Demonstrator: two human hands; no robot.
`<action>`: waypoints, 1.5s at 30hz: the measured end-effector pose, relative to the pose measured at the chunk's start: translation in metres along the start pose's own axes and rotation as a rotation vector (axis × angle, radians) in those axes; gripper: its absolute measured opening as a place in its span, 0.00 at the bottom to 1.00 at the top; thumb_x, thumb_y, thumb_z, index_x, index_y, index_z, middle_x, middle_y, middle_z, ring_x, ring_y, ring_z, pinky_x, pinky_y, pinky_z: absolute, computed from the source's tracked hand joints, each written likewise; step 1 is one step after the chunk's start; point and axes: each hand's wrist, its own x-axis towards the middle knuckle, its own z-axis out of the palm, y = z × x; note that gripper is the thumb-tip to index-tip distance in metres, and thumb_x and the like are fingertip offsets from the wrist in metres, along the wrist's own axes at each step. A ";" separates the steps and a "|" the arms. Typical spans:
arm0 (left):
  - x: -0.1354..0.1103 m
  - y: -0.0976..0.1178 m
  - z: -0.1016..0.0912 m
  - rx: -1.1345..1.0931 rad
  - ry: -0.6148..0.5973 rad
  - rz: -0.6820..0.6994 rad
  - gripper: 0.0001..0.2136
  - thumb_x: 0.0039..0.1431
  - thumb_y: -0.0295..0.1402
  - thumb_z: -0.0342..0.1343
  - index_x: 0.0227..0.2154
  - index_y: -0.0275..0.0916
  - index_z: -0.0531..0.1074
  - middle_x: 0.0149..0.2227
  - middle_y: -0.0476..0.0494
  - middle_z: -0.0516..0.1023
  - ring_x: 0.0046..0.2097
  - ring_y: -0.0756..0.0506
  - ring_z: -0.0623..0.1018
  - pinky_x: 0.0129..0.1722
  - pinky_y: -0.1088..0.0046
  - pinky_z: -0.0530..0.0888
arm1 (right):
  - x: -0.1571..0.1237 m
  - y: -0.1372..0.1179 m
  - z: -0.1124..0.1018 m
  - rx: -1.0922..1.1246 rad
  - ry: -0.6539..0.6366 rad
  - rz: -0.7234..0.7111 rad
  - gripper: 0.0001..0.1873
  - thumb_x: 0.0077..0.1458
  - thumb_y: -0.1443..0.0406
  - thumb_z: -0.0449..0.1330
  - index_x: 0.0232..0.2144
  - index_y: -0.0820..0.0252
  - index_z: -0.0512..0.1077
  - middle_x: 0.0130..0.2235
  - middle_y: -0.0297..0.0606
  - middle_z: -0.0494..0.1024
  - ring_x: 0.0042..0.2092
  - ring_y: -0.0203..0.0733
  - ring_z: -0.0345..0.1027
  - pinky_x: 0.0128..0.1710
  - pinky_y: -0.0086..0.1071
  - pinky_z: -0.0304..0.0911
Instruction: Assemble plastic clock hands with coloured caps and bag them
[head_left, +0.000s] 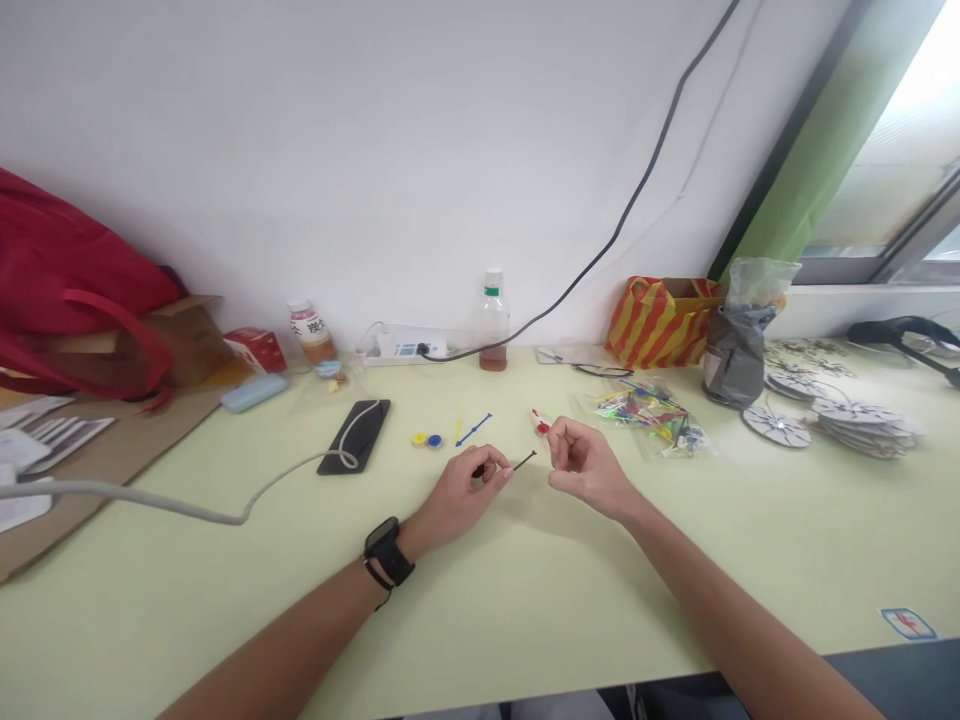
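My left hand (471, 488) is closed in a pinch on a thin black plastic stick (526, 461), which points right and away from me. A black round part (478, 471) shows between its fingers. My right hand (589, 462) is curled shut just to the right of the stick's tip; what its fingers hold, if anything, is hidden. Close behind it lies a red piece (542, 428). Beyond my left hand are a blue stick (474, 430), a thin yellow stick (459, 428), a yellow round cap (418, 439) and a blue round cap (434, 440).
Clear bags of coloured plastic parts (652, 412) lie right of my right hand, with stacked discs (862, 425) farther right. A black phone (355, 437) with a cable lies left. A bottle (493, 325) and a power strip (405, 343) stand by the wall.
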 end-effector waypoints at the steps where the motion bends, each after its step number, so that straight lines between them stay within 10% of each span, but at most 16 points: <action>1: 0.000 0.000 0.000 0.000 -0.001 0.000 0.10 0.69 0.40 0.54 0.37 0.40 0.74 0.29 0.51 0.63 0.34 0.48 0.66 0.34 0.72 0.63 | 0.000 -0.001 0.000 0.001 0.000 -0.007 0.13 0.38 0.72 0.61 0.27 0.55 0.62 0.24 0.25 0.59 0.27 0.33 0.50 0.26 0.29 0.45; 45: 0.000 -0.001 0.001 -0.008 -0.016 -0.007 0.10 0.68 0.41 0.55 0.37 0.39 0.75 0.29 0.52 0.63 0.33 0.48 0.65 0.32 0.73 0.61 | -0.004 0.001 0.009 -0.154 -0.054 -0.068 0.11 0.42 0.75 0.60 0.28 0.56 0.65 0.26 0.27 0.70 0.27 0.34 0.62 0.30 0.31 0.63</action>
